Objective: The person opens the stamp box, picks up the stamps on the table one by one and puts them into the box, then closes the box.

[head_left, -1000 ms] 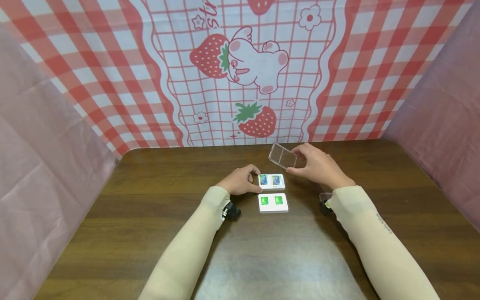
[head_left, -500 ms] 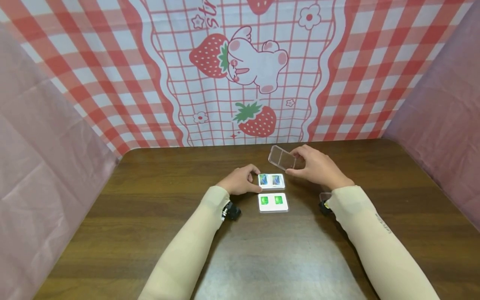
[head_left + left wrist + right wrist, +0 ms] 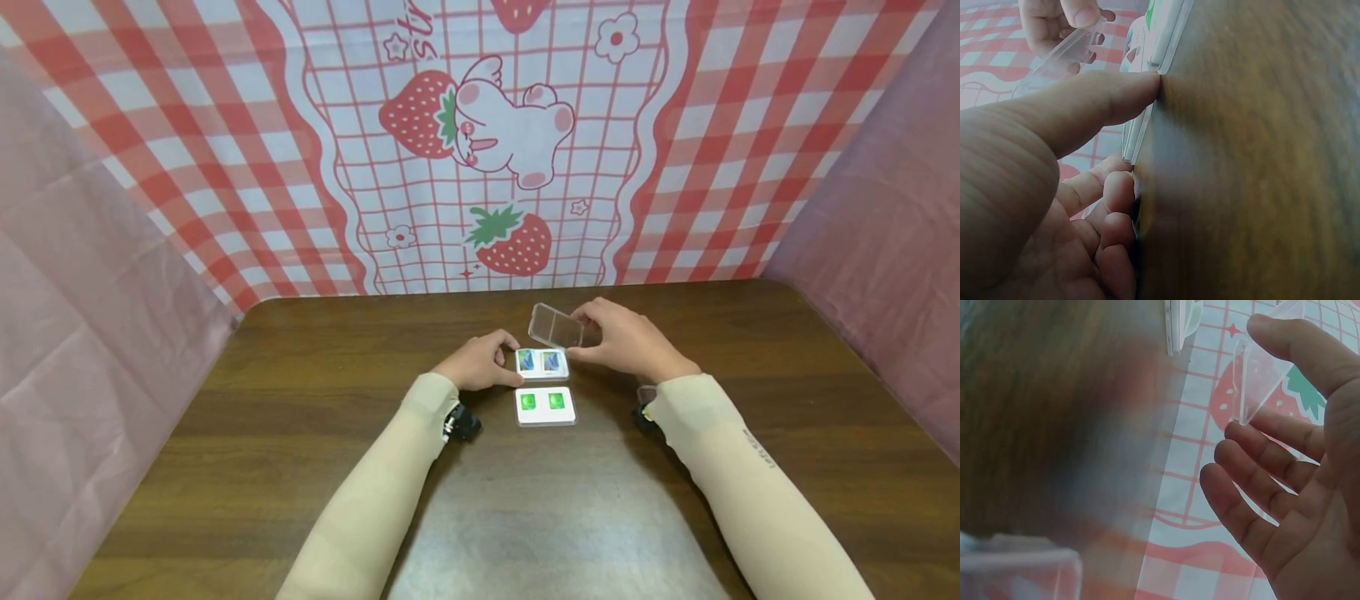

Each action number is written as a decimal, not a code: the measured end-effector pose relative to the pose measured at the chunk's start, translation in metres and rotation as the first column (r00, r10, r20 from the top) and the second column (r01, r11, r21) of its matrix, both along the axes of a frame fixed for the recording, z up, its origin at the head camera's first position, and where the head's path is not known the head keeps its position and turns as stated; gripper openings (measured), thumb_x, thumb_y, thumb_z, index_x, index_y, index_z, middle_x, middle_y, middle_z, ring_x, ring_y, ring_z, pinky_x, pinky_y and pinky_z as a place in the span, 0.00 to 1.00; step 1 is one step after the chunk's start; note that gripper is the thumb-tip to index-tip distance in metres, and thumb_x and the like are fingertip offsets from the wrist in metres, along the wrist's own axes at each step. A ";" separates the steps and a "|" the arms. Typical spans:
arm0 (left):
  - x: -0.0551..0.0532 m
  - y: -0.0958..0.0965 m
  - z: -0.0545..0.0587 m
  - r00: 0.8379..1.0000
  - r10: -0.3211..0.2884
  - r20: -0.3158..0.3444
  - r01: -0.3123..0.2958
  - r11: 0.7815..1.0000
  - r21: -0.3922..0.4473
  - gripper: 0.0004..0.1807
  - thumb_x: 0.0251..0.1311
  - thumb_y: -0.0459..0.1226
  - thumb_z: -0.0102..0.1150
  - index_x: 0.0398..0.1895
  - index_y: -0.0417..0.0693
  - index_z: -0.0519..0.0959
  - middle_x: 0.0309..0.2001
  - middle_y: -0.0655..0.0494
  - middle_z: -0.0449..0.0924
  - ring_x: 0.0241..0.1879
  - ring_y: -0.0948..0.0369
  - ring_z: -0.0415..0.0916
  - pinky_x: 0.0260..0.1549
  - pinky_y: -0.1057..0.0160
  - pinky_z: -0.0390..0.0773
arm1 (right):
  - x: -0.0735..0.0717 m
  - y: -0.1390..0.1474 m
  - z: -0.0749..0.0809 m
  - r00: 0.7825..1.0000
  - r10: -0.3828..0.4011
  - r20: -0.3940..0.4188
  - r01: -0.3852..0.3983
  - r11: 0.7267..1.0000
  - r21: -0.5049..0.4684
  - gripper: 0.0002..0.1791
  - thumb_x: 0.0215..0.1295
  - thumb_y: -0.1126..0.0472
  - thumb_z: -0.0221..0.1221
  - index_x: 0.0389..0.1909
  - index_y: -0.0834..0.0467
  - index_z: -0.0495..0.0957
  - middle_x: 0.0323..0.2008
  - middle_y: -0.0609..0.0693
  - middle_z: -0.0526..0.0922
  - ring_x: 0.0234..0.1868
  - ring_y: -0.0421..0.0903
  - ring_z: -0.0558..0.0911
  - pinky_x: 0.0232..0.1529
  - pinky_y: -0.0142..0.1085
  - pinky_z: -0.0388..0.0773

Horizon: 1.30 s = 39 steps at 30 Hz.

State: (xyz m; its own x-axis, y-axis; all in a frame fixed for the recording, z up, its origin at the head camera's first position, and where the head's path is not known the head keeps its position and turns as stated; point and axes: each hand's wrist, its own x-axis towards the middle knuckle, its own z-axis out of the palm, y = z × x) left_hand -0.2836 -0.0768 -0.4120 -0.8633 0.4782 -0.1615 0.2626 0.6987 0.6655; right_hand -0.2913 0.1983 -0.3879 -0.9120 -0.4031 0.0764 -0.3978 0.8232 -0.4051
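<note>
My right hand pinches a clear plastic lid by its right end, thumb on the near side and fingers on the far side. The lid is tilted above a flat white case with two blue-green pictures. At that case's left end my left hand holds it, thumb at the near corner and forefinger at the far corner. Nearer me lies a second white case with two green pictures. In the right wrist view, the lid sits between thumb and fingertips, the other fingers spread below.
Another clear plastic piece lies on the table by my right wrist, partly hidden by the wrist camera in the head view. Behind the wooden table hangs a red-and-white strawberry cloth. Pink curtains flank both sides.
My right hand has brought the clear lid slightly left and nearer me, so its lower edge now reaches the far edge of the blue-green case. My left hand stays in place.
</note>
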 end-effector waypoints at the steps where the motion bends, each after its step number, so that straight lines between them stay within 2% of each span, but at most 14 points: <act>1: 0.000 0.000 0.000 1.000 0.000 0.001 0.000 1.000 0.001 0.30 0.64 0.45 0.72 0.66 0.49 0.72 0.45 0.50 0.74 0.42 0.56 0.71 0.45 0.57 0.73 | 0.000 -0.001 -0.001 1.000 0.009 -0.001 -0.009 1.000 0.006 0.35 0.60 0.43 0.73 0.62 0.58 0.77 0.54 0.53 0.80 0.52 0.53 0.81 0.52 0.55 0.79; 13: -0.002 0.000 -0.003 1.000 0.004 0.009 -0.004 1.000 0.008 0.31 0.63 0.46 0.72 0.66 0.50 0.73 0.45 0.51 0.74 0.40 0.57 0.71 0.43 0.58 0.73 | 0.004 -0.012 -0.008 0.993 0.113 0.019 -0.114 0.992 0.061 0.32 0.57 0.44 0.76 0.57 0.57 0.82 0.48 0.50 0.82 0.45 0.47 0.80 0.50 0.49 0.80; 25: -0.003 0.000 -0.003 1.000 0.008 0.019 -0.008 1.000 0.011 0.31 0.62 0.46 0.73 0.65 0.49 0.73 0.44 0.50 0.74 0.40 0.57 0.71 0.42 0.59 0.72 | 0.006 -0.016 -0.009 0.989 0.143 0.038 -0.146 0.985 0.088 0.31 0.58 0.46 0.76 0.57 0.59 0.83 0.48 0.51 0.81 0.43 0.46 0.79 0.49 0.48 0.79; 39: -0.005 0.000 -0.004 1.000 0.011 0.014 -0.011 1.000 0.015 0.31 0.62 0.46 0.73 0.66 0.49 0.73 0.44 0.51 0.74 0.40 0.57 0.71 0.44 0.59 0.73 | 0.003 -0.016 -0.012 0.988 0.145 0.050 -0.150 0.982 0.117 0.32 0.59 0.46 0.75 0.59 0.60 0.82 0.50 0.52 0.82 0.47 0.47 0.80 0.53 0.50 0.79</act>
